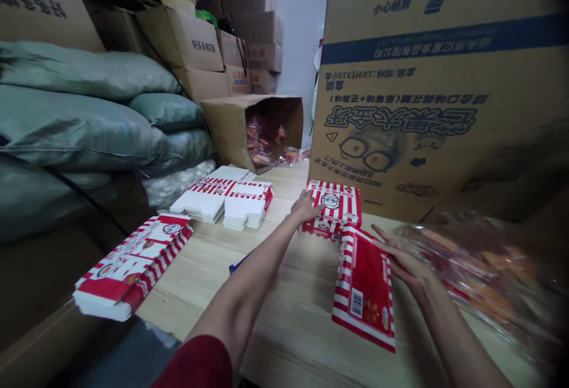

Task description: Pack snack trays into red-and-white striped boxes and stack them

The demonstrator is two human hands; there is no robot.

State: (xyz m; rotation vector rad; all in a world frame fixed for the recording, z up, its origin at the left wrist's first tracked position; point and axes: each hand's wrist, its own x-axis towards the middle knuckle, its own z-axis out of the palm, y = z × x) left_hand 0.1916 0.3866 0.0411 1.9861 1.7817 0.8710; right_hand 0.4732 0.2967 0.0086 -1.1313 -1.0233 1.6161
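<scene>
My left hand [306,207] is closed on the left edge of a red-and-white striped snack box [338,203], which lies at the top of a small pile with a cartoon face on it. Closer to me, a red carton [367,287] with striped edges and a barcode sits tilted against that pile. My right hand [406,263] grips its upper right edge, one finger in front and another behind. The far fingers are partly hidden by the carton. Clear bags of orange snacks [484,257] lie just right of my right hand, blurred.
Striped flat cartons [133,252] are stacked at the table's left edge, with white-and-red cartons [222,195] behind. An open cardboard box [226,127] spills wrapped snacks. A big cardboard box [427,92] walls off the back right. Green sacks [75,121] pile up left.
</scene>
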